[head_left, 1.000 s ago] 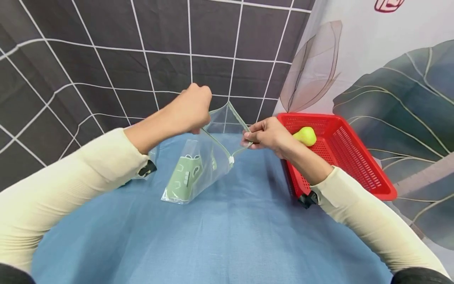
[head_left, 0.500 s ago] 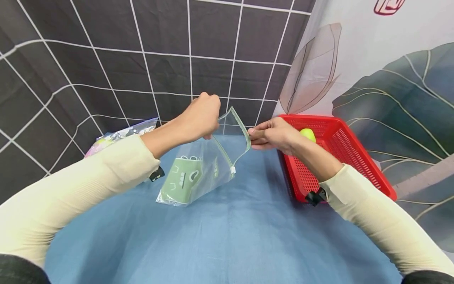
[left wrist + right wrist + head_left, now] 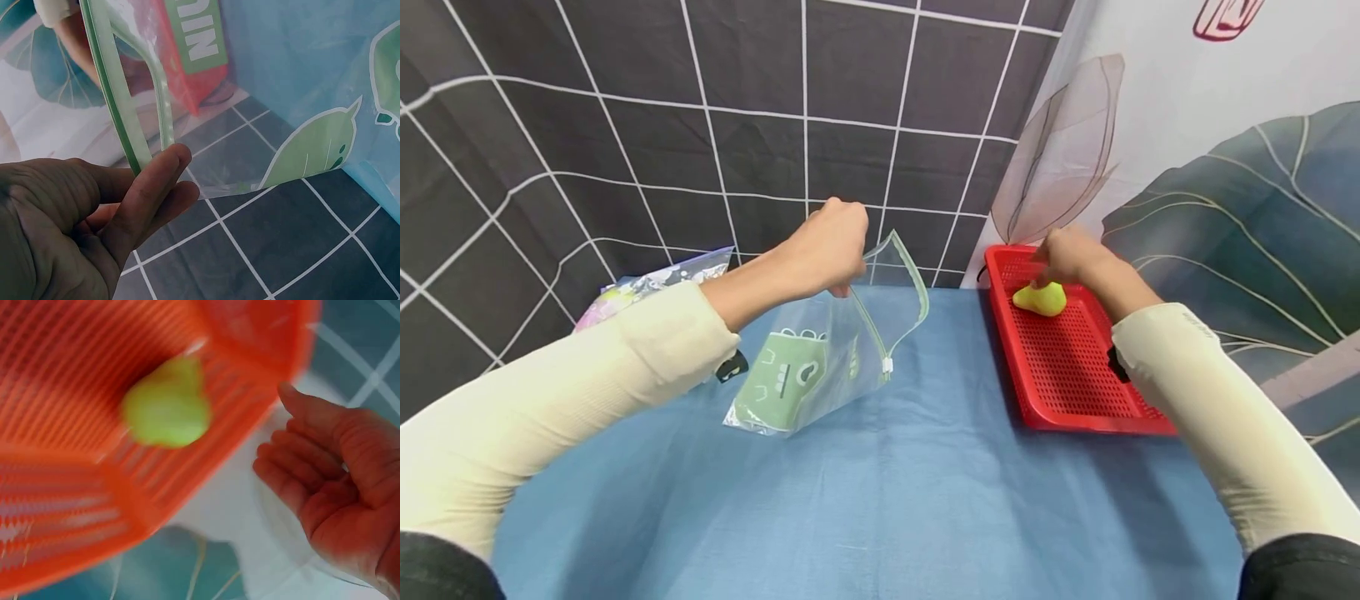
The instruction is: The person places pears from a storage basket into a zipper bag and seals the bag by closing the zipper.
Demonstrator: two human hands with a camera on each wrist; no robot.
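Observation:
My left hand (image 3: 829, 246) pinches the top edge of a clear zip bag (image 3: 868, 379) with a green border and a white slider. The bag's mouth (image 3: 164, 94) gapes beside the left fingers in the left wrist view. Low in the bag shows a pale green, flat-looking item (image 3: 778, 379) with white markings and thin loops. My right hand (image 3: 1075, 258) is over the far side of a red plastic basket (image 3: 1026, 392), close to a yellow-green pear (image 3: 1043, 302). In the right wrist view that hand (image 3: 337, 487) has relaxed fingers and holds nothing; the pear (image 3: 169, 406) lies apart from it.
Another clear bag (image 3: 681, 275) with colourful contents lies behind my left forearm, partly hidden. A blue cloth (image 3: 880, 508) covers the table. A dark grid-patterned curtain (image 3: 850, 83) hangs at the back, and a leaf-patterned one (image 3: 1240, 217) at the right.
My right hand has let go of the bag's edge and moved right, over the basket. The left hand moved slightly right, still holding the bag. More of the pear shows now.

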